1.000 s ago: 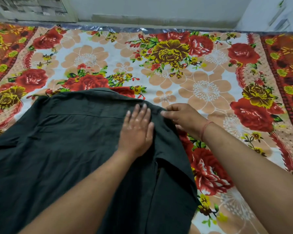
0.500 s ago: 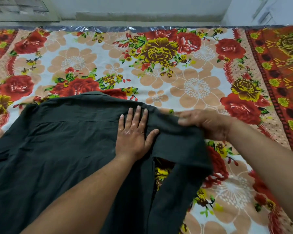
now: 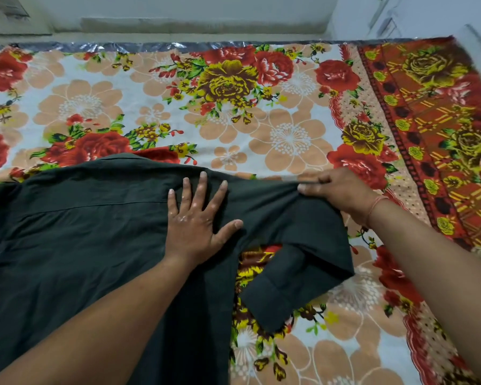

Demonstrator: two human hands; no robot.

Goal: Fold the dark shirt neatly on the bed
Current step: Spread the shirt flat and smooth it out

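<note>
The dark shirt (image 3: 81,240) lies back side up across the near left of the bed (image 3: 261,129), collar toward the far side. My left hand (image 3: 199,222) rests flat on its right shoulder area, fingers spread. To the right, my right hand (image 3: 339,190) pinches the top edge of the right sleeve (image 3: 297,262) and holds it out sideways. The sleeve hangs folded, its cuff end lying on the sheet near the shirt's side edge.
A bright floral sheet covers the bed, with a red patterned border (image 3: 442,134) along the right side. A strip of plastic (image 3: 150,47) shows at the bed's far edge against the wall. A pale cabinet (image 3: 428,18) stands at the far right corner.
My right hand has pulled the sleeve out to the right, away from the shirt's body, opening a gap of sheet beneath it. My left hand has stayed pressed on the shoulder.
</note>
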